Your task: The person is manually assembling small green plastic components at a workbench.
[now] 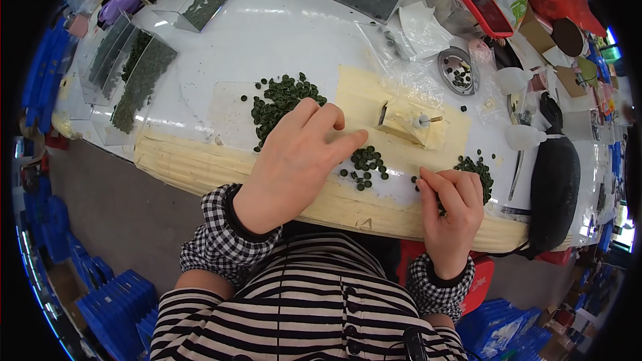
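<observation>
Your left hand [294,160] lies palm down on the white table [281,33], fingers stretched flat and together, holding nothing; the fingertips [358,137] point right, just short of the small block [408,126] with a peg sticking out of its right side. Right behind that hand sits the big pile of dark green discs [284,97], and its far edge touches the hand's knuckles or sits just beside them, can't tell which. A smaller scatter of discs [366,164] lies just near of your fingertips, between your 2 hands. Your right hand [451,210] is at the near edge of the table, fingers curled with thumb and forefinger pinched close; whether a disc is in the pinch, can't tell. Just right of it is a third pile [478,170], touching or nearly touching the knuckles. Far right of the block: a round metal dish [456,70] with a few discs inside. Clear trays [144,73] of green discs line the far left. A black pouch [555,187] lies at the right end.
</observation>
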`<act>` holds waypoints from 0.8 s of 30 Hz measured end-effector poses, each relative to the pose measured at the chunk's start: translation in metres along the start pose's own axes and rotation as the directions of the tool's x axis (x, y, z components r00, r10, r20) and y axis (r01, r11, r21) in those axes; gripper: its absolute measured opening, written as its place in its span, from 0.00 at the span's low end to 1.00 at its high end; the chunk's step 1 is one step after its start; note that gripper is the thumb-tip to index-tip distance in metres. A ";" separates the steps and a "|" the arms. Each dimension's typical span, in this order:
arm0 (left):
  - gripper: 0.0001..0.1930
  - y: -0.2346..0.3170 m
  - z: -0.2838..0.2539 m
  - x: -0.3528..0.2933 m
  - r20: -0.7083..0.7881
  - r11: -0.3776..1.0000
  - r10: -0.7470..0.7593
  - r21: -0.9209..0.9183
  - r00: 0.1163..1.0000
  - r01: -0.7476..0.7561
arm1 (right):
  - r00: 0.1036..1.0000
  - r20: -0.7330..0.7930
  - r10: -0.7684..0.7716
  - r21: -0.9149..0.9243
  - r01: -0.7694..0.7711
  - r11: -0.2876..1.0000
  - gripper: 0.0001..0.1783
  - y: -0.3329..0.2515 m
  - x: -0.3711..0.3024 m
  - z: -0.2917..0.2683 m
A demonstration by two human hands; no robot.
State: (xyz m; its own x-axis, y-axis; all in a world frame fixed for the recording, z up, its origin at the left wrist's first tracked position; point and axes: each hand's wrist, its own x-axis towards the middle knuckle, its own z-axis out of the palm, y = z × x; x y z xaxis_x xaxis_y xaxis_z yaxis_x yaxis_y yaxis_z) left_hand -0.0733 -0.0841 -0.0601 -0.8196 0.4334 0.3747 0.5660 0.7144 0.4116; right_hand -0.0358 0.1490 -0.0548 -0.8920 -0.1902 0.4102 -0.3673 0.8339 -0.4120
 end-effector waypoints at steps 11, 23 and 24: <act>0.13 0.004 -0.001 0.003 -0.173 0.996 0.026 -0.084 0.985 -0.041 | 1.000 -0.019 0.000 0.042 0.000 0.999 0.11 0.000 -0.003 0.001; 0.17 0.017 -0.001 -0.004 -0.342 0.966 0.157 -0.142 0.926 -0.217 | 0.977 -0.169 -0.127 0.308 0.175 0.935 0.17 -0.033 0.010 0.011; 0.17 0.018 -0.001 -0.004 -0.344 0.966 0.160 -0.140 0.925 -0.219 | 0.976 -0.174 -0.131 0.311 0.180 0.933 0.17 -0.032 0.010 0.014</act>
State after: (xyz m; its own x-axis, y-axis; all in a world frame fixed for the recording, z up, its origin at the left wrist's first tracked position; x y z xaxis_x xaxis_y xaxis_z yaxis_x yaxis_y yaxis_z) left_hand -0.0597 -0.0741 -0.0535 -0.6369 0.3263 0.6985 0.7386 0.5179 0.4315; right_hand -0.0367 0.1129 -0.0485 -0.7769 -0.2046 0.5955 -0.5855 0.5829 -0.5634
